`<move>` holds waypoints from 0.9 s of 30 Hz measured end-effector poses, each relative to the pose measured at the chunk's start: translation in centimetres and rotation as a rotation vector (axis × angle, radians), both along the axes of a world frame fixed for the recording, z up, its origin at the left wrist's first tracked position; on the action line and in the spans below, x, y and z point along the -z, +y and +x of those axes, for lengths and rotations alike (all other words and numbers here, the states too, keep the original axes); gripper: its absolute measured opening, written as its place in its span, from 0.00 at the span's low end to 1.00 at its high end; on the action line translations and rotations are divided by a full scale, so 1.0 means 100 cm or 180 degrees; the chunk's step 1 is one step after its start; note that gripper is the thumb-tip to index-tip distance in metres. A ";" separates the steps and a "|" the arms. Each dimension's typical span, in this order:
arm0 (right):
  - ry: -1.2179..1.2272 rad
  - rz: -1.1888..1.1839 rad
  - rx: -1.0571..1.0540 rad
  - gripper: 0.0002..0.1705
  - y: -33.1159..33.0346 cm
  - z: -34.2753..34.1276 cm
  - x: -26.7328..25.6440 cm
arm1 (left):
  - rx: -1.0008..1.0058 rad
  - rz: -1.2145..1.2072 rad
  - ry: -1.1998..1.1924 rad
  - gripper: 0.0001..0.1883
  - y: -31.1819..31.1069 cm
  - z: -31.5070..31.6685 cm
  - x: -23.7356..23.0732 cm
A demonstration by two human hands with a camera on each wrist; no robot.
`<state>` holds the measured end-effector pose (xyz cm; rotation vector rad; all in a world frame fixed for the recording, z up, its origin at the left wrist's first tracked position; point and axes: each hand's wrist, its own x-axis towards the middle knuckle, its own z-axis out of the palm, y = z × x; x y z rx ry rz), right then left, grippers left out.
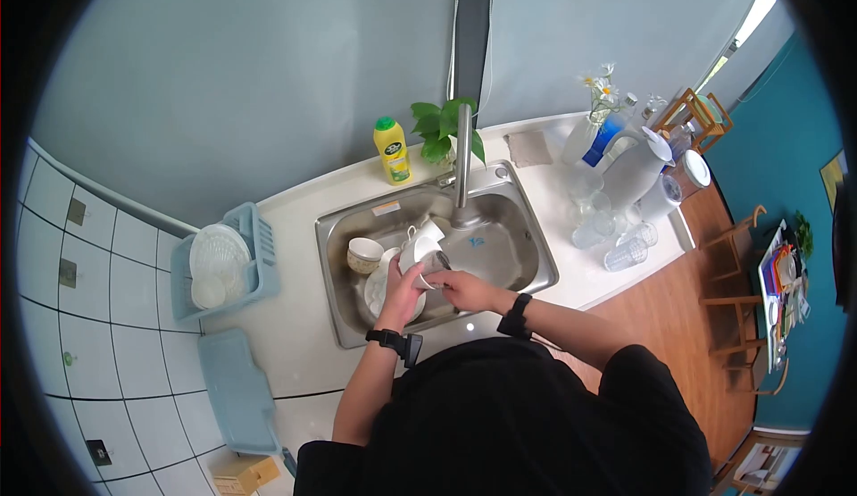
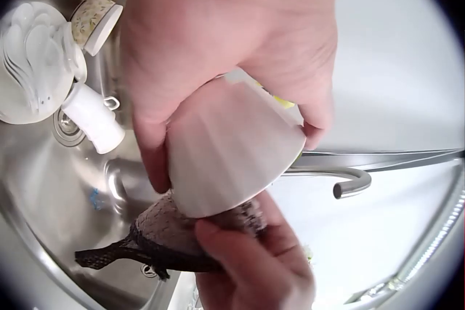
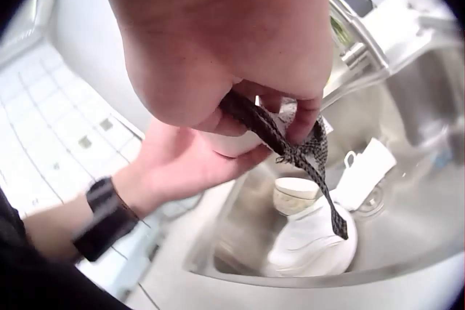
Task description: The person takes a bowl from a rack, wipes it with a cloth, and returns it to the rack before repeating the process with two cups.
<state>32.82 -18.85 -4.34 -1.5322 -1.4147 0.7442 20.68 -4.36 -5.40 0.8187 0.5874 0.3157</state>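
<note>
A white bowl with faint ridges is gripped by the left hand, thumb and fingers on opposite sides of it. The right hand pinches a dark mesh scrubbing cloth, which touches the bowl's rim in the left wrist view; a strip of it hangs down. In the head view both the left hand and the right hand are above the near side of the sink. Below them lie plates with spoons, a patterned bowl and white cups.
The faucet rises behind the sink, with a yellow bottle and a plant nearby. A blue dish rack holding dishes stands left. Glasses and a grey jug stand on the right counter.
</note>
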 end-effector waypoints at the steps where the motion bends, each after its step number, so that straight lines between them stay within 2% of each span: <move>1: 0.0012 -0.0010 -0.0011 0.32 0.002 -0.006 -0.009 | -0.0114 0.0018 -0.0262 0.38 0.000 -0.002 0.002; 3: 0.1860 -0.0953 0.0296 0.30 0.008 -0.011 -0.023 | -0.0155 0.0062 -0.0435 0.37 -0.002 -0.004 0.002; 4: 0.1863 -0.0956 0.0291 0.30 0.009 -0.012 -0.023 | -0.0183 0.0110 -0.0616 0.35 -0.003 -0.005 0.002; 5: 0.2221 -0.0849 0.0432 0.29 0.010 -0.013 -0.023 | -0.0191 0.0112 -0.0617 0.35 -0.005 -0.004 0.001; 6: 0.2577 -0.0740 0.0575 0.28 0.011 -0.014 -0.028 | -0.0310 0.0034 -0.0639 0.32 -0.008 -0.003 -0.002; 7: 0.2576 -0.0743 0.0568 0.28 0.009 -0.012 -0.034 | -0.0429 -0.0045 -0.0660 0.29 -0.009 -0.002 -0.005; 8: 0.1946 -0.0930 0.0365 0.29 0.006 -0.006 -0.040 | -0.0436 -0.0043 -0.0662 0.29 -0.009 -0.001 -0.009; 9: 0.1314 -0.1106 0.0163 0.30 0.003 -0.003 -0.046 | -0.0373 -0.0459 -0.0686 0.24 -0.008 0.000 -0.019; 10: 0.1311 -0.1107 0.0157 0.30 0.001 -0.003 -0.040 | -0.0308 -0.0875 -0.0709 0.21 -0.008 0.000 -0.026; 12: -0.1008 0.0520 -0.0086 0.34 -0.003 -0.004 -0.025 | -0.0248 -0.0678 -0.0636 0.22 -0.005 0.003 -0.003; 16: -0.1401 0.0252 -0.0397 0.33 -0.012 0.009 -0.028 | -0.0092 -0.0481 -0.0556 0.29 -0.010 0.001 -0.005; 18: -0.2555 0.0179 -0.0590 0.29 -0.011 0.020 -0.032 | 0.0094 -0.0700 -0.0562 0.31 -0.014 -0.001 -0.013; 19: -0.2551 0.0174 -0.0574 0.29 -0.011 0.023 -0.035 | 0.0267 -0.0918 -0.0579 0.33 -0.016 0.000 -0.018; 21: -0.3105 0.0111 -0.0599 0.27 -0.011 0.027 -0.041 | 0.0382 -0.1041 -0.0391 0.34 -0.020 -0.001 -0.025; 25: -0.3199 0.0243 -0.0708 0.28 -0.017 0.035 -0.031 | 0.0694 -0.0994 -0.0103 0.32 -0.015 -0.004 -0.012; 27: -0.2690 0.0146 -0.0333 0.31 -0.024 0.029 -0.025 | 0.0697 -0.0900 -0.0230 0.31 -0.011 -0.006 0.001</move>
